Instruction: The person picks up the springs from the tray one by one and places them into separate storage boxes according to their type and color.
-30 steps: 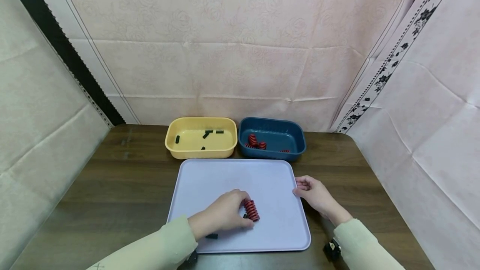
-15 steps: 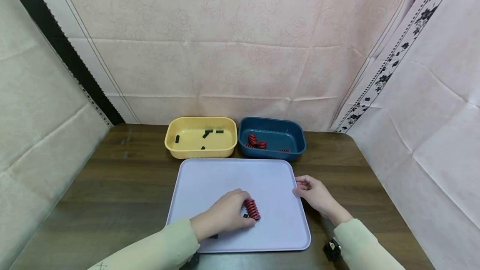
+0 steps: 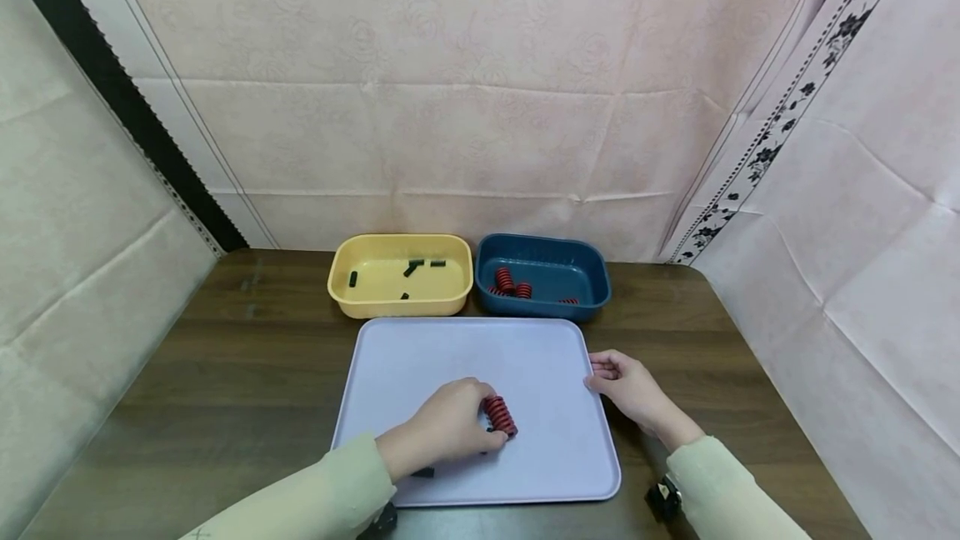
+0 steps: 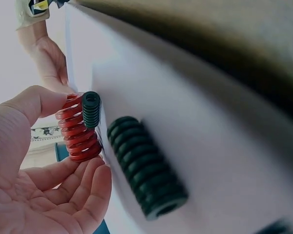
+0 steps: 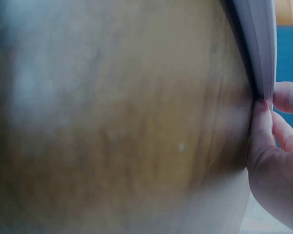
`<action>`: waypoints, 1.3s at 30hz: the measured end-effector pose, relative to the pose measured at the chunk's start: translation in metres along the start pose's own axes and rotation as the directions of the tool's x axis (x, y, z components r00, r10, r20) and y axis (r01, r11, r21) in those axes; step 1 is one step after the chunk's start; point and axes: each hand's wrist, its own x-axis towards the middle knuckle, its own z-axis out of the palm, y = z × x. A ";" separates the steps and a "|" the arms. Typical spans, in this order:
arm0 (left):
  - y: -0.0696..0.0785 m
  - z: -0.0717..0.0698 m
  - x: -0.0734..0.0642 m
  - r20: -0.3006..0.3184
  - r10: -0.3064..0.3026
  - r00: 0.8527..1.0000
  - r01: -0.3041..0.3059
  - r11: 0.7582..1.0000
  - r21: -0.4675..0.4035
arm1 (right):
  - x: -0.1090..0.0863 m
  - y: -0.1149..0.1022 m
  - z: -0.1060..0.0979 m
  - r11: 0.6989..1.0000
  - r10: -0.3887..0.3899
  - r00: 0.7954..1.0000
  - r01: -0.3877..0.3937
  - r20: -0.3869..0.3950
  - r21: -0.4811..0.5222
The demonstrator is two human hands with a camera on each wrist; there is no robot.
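Note:
My left hand [image 3: 448, 423] is over the lower middle of the pale lavender tray [image 3: 420, 348]. It holds a red coil spring [image 3: 501, 417] between thumb and fingers, one at each end. In the left wrist view, a small dark green spring [image 4: 91, 111] appears in front of the red spring [image 4: 71, 127]; whether they touch I cannot tell. A larger dark green spring [image 4: 145, 168] lies on the tray nearer that wrist, mostly hidden by the hand in the head view. My right hand [image 3: 632, 390] pinches the tray's right rim [image 5: 263, 53] between thumb and fingers.
Behind the tray stand a yellow bin [image 3: 401, 308] with several small dark green springs [image 3: 416, 267] and a blue bin [image 3: 573, 273] with several red springs [image 3: 505, 279]. All rest on a brown wooden table [image 3: 247, 373]. Pale cloth [image 3: 465, 140] hangs at the back and sides.
My left hand and the red spring have shifted very slightly, up and to the left, over the last half second. The right hand still holds the tray rim.

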 end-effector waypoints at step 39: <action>-0.019 -0.056 0.114 -0.425 -0.221 0.878 -0.042 0.848 -0.528 | 0.002 0.002 0.003 1.000 -0.003 0.999 0.003 -0.041 -0.023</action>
